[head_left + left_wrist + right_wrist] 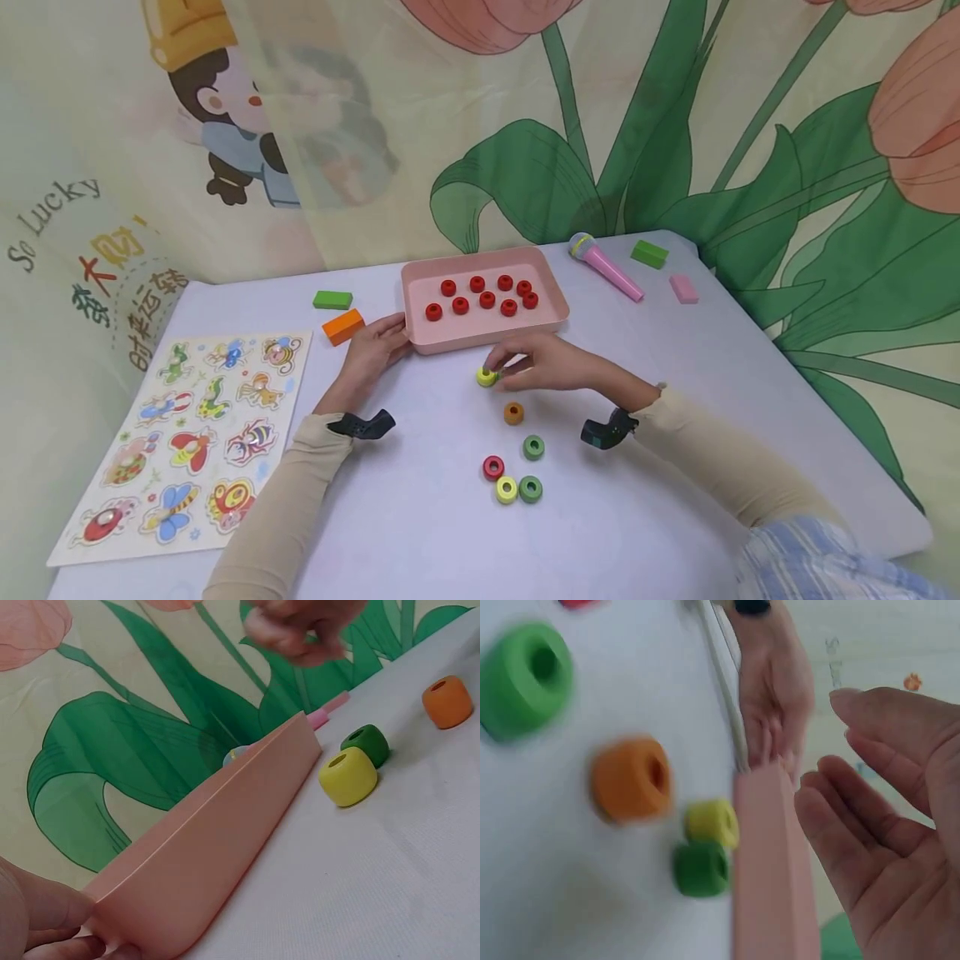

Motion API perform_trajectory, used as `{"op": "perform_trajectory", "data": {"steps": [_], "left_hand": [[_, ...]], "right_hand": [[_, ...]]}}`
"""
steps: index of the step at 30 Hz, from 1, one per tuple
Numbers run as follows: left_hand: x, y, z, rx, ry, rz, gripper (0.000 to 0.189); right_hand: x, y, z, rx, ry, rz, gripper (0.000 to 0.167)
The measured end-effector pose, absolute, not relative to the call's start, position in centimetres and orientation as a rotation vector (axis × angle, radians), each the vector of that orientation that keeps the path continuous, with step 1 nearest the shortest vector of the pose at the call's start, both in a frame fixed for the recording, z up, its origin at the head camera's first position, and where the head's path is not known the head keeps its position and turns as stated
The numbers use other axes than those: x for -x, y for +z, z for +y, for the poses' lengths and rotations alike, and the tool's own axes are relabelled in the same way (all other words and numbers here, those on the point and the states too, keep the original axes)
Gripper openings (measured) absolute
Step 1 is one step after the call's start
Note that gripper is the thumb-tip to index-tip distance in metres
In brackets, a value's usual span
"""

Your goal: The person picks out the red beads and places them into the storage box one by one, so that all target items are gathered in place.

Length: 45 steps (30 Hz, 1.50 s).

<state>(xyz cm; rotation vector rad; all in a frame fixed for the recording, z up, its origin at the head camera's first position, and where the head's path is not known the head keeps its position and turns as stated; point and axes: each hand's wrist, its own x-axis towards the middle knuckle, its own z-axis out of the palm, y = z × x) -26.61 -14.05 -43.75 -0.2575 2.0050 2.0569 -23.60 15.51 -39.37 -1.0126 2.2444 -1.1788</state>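
Note:
A pink tray [480, 337] carries several red beads [487, 299]. My left hand [372, 348] holds its near left corner, thumb and fingers on the walls; the left wrist view shows the thumb [56, 904] against the rim. My right hand [551, 364] hovers in front of the tray. Nothing lies between its parted thumb and fingers in the right wrist view. Under it in the head view are a yellow bead [486, 378] and, mostly covered there, a dark green bead [367, 742]. An orange bead [513, 413] stands closer to me.
Nearer me lie a red bead [492, 467], a yellow bead [507, 490] and two green beads [533, 447]. Green and orange blocks [343, 327] flank the left hand, beside an insect puzzle board [202, 433]. Right of the tray are a toy microphone [611, 271], a green block [649, 254] and a pink block [683, 289].

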Motion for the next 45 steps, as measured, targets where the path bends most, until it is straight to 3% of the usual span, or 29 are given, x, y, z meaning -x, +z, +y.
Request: {"op": "perform_trajectory", "data": {"steps": [14, 45], "left_hand": [[26.7, -43.5, -13.9, 0.278, 2.056, 1.988, 0.050], [26.6, -43.3, -14.0, 0.286, 2.080, 1.952, 0.050]], "right_hand": [[18.0, -43.2, 15.5, 0.933, -1.191, 1.968, 0.031], [18.4, -43.5, 12.3, 1.184, -0.932, 1.962, 0.018]]}}
